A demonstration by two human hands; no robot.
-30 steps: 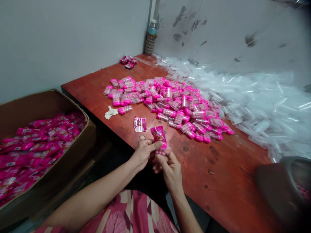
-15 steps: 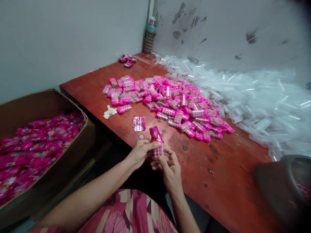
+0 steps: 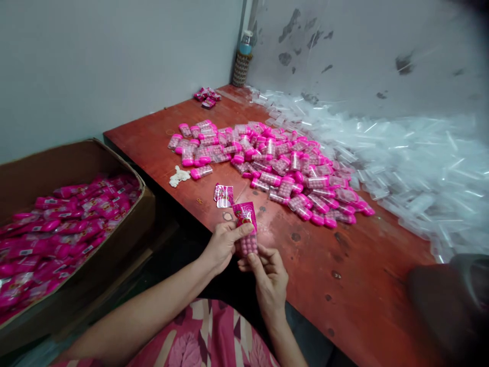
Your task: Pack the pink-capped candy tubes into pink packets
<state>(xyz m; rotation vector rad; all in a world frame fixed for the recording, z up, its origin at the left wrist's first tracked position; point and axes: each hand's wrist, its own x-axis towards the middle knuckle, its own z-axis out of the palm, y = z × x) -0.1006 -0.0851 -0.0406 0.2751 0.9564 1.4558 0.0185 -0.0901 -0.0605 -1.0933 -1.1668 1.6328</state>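
Close to the table's front edge, a clear candy container full of small pink balls is between my two hands. A shiny pink printed sleeve covers its far end. My left hand is closed on the sleeve and container from the left, thumb across the front. From the right, my right hand pinches the container's near end with thumb and fingers; some fingertips are hidden behind it. Just beyond lie a few flat printed sleeves. A heap of pink-capped candy containers spreads further back.
Clear empty containers are piled along the wall on the right. A cardboard box of pink-wrapped containers stands at left. On the red table are a white lump, more sleeves and a dark bin. A bottle stands in the corner.
The sleeve now sits flatter and straighter over the container's far end. Both hands keep hold, with the right still at the near end. The view has shifted slightly left.
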